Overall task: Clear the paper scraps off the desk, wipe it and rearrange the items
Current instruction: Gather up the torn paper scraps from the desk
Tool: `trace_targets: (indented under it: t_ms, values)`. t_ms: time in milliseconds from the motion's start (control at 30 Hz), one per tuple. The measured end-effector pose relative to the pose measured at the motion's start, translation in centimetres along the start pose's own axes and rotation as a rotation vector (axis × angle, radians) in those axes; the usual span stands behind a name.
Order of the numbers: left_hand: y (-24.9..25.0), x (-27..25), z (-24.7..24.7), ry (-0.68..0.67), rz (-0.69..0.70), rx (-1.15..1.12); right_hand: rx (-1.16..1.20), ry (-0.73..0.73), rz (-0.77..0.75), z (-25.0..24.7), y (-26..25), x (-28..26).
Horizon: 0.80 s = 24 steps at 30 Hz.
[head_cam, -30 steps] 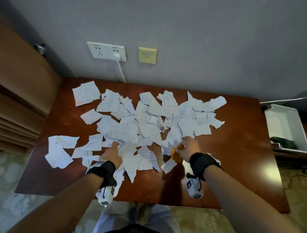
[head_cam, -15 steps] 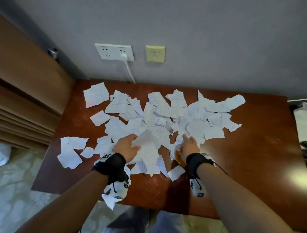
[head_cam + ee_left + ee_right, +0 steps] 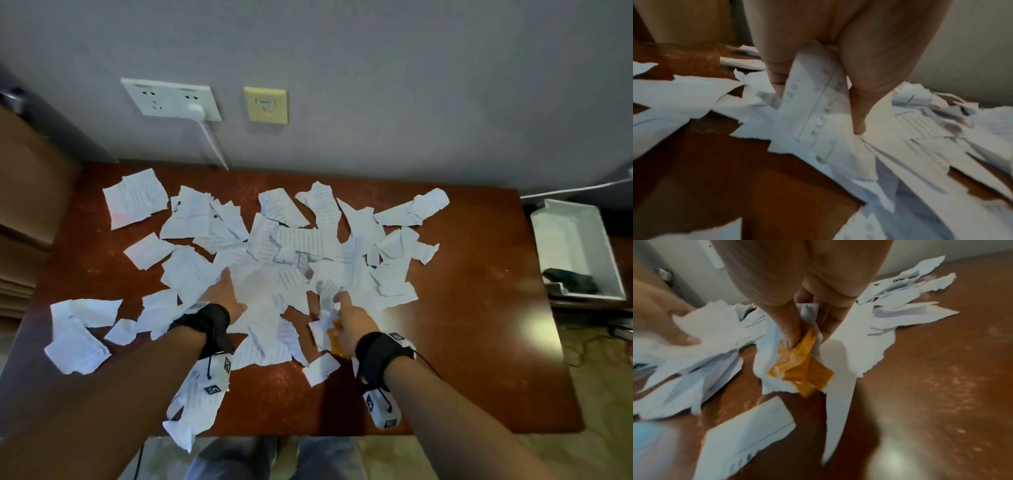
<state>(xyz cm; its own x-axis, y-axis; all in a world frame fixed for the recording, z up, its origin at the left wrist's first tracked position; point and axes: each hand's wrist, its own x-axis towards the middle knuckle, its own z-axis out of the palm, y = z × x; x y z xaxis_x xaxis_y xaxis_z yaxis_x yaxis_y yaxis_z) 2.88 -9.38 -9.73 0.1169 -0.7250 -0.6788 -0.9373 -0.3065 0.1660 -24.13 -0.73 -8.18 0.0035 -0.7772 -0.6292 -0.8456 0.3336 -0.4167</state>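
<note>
White paper scraps (image 3: 294, 240) lie strewn over most of the red-brown surface (image 3: 479, 291), thickest in the middle. The left hand (image 3: 224, 294) reaches into the heap, its fingers (image 3: 777, 71) and thumb pinching a printed scrap (image 3: 813, 97). The right hand (image 3: 347, 320), just beside it, has its fingers (image 3: 791, 331) curled round a crumpled orange wad (image 3: 801, 368) and some torn white pieces. A white tray (image 3: 575, 240) sits off the surface's right edge

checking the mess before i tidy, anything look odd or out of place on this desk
Torn scraps litter most of the desk, and a few hang over its front edge. The right hand grips an orange piece, the only non-white bit in the pile, along with some scraps. The left hand pinches scraps too.
</note>
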Motion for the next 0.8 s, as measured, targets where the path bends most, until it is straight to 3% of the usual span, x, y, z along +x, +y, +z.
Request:
trace_targets:
  t_ms: [167,300,400,567,700,800]
  values:
    - [-0.1,1.0,1.4,0.021,-0.015,0.109,0.0,0.057,0.062,-5.5,2.3,0.2]
    - [-0.2,0.8,1.7,0.198,0.005,0.256,-0.123,0.05,0.098,-8.1,3.7,1.5]
    - [-0.6,0.9,1.7,0.277,0.018,0.346,-0.212,-0.004,0.1,-7.4,4.0,3.3]
    - [-0.3,1.0,2.0,0.268,0.026,0.365,-0.116,0.021,0.165,-3.7,3.0,5.0]
    - [-0.5,0.9,1.6,0.244,0.028,0.413,-0.4,0.107,0.102,-2.1,2.7,4.5]
    - [-0.4,0.8,1.4,0.232,0.035,0.433,-0.489,0.083,0.035,-1.8,2.5,4.6]
